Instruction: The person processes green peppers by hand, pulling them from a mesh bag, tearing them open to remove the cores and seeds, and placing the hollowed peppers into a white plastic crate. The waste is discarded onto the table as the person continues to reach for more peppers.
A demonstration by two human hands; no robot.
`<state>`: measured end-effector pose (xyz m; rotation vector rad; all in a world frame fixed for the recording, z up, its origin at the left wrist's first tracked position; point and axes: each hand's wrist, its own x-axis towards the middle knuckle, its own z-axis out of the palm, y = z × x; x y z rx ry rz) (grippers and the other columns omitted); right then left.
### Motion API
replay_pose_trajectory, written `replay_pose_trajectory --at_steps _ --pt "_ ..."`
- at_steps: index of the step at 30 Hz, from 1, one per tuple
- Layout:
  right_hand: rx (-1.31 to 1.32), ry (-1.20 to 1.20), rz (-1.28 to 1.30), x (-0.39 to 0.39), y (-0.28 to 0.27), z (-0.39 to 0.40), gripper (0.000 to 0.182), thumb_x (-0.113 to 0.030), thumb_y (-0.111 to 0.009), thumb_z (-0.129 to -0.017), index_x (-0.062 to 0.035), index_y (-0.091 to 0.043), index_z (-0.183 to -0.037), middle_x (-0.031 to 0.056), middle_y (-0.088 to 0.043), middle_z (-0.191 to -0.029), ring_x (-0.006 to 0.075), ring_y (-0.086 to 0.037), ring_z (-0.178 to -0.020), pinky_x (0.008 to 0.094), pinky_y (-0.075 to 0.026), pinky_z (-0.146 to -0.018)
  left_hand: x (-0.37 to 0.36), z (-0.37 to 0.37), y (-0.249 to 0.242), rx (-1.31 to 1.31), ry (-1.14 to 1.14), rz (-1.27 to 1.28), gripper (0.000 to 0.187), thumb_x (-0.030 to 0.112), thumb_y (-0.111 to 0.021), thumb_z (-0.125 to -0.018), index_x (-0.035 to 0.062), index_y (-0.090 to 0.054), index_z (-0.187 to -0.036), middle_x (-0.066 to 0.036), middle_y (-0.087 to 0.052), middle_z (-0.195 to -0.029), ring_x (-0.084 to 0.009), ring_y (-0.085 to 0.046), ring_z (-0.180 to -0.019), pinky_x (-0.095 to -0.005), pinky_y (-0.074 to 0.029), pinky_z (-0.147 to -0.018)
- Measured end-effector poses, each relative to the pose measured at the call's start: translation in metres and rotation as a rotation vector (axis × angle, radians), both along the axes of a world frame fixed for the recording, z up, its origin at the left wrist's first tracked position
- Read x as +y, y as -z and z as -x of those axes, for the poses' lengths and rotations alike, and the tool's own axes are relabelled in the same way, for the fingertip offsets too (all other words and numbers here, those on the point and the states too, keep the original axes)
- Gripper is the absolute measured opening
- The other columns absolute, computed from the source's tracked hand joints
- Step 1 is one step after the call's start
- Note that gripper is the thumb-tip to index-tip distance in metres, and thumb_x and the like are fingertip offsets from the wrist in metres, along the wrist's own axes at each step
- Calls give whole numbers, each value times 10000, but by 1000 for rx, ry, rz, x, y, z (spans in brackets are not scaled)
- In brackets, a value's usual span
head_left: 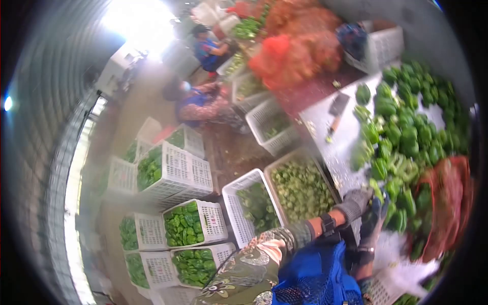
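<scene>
My left hand [357,200], in a grey knitted glove, is closed at the table edge on a light green bell pepper [375,190]. Close beside it, my right hand [375,210], in a dark blue glove, has its fingers bent around the near side of the same pepper. The gloves hide part of the pepper. A heap of green bell peppers [408,140] spreads over the white tabletop [341,147] just beyond both hands. On that tabletop lie a cleaver [339,104] and a small knife with an orange handle [333,127].
A red mesh sack [447,208] of peppers lies right of my hands. Beside the table stand a crate of pepper cores [300,190] and a white crate [239,203]. Stacked crates of peppers [184,223] stand further left. Two people [203,107] sit beyond, near orange mesh sacks [297,51].
</scene>
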<state>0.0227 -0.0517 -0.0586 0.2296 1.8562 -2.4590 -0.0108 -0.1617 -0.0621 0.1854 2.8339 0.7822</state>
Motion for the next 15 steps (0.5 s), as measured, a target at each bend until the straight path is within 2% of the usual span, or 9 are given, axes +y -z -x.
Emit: replay_pose_trajectory --at_steps 1,2,4,6,8,10,11,13,15 --pt "117 -22 -225 4 5 2 398 -93 -531 -929 -79 -476 -1323 102 -510 -1275 220 -495 -1159 368 -440 -957 -9 -2 32 200 -15 -253 340 179 -661 -776 55 -570 -1079 -178 -660 -856 -345 -651 -816 -431 -510 -681" --pt "-38 -77 267 11 9 6 444 -87 -586 -895 -66 -466 -1322 113 -467 -1355 252 -454 -1234 388 -411 -1018 -17 3 48 68 -52 -705 301 186 -669 -805 50 -592 -1062 -121 -653 -832 -251 -623 -751 -372 -492 -632" --pt "121 -60 14 31 46 14 496 -102 -619 -869 -60 -448 -1332 121 -463 -1361 256 -465 -1229 392 -408 -1027 -44 4 46 -353 -138 -1467 236 194 -673 -854 41 -622 -1027 -22 -630 -788 -101 -563 -659 -273 -461 -559" --pt "183 0 -51 44 24 28 532 -101 -637 -846 -58 -441 -1339 122 -484 -1336 251 -489 -1201 391 -418 -1014 -89 -10 -20 -390 -241 -1386 225 187 -648 -876 43 -616 -1045 33 -588 -762 -55 -517 -627 -213 -437 -537" --pt "216 -3 88 28 -56 29 489 -65 -577 -868 -55 -452 -1342 94 -530 -1278 194 -513 -1151 363 -428 -986 -135 -15 -8 -148 -217 -731 260 251 -606 -900 51 -614 -1065 -13 -632 -810 -142 -592 -686 -298 -497 -593" --pt "469 -192 -742 33 -37 45 519 -51 -592 -849 -53 -449 -1348 96 -518 -1302 202 -492 -1185 360 -390 -1023 -166 -23 17 -33 -73 105 289 293 -564 -898 68 -609 -1073 -98 -649 -950 -269 -634 -824 -411 -518 -697" --pt "575 -283 -1171 42 -24 55 534 -44 -600 -839 -52 -448 -1351 97 -511 -1314 206 -481 -1202 359 -371 -1042 -160 -32 16 -70 -90 86 301 301 -561 -890 75 -607 -1084 -114 -627 -1003 -304 -615 -901 -435 -507 -749" --pt "458 36 -793 71 18 75 550 -51 -618 -830 -47 -450 -1354 99 -497 -1344 215 -459 -1240 359 -340 -1066 -154 -32 10 -116 -136 56 328 316 -556 -873 90 -602 -1107 -146 -584 -1110 -375 -576 -1054 -482 -485 -852" --pt "382 231 -591 91 12 71 577 -65 -622 -831 -39 -436 -1376 111 -458 -1405 227 -401 -1316 362 -283 -1109 -151 -25 14 10 -82 100 306 298 -563 -855 75 -606 -1060 -162 -581 -1087 -346 -589 -991 -447 -492 -832"
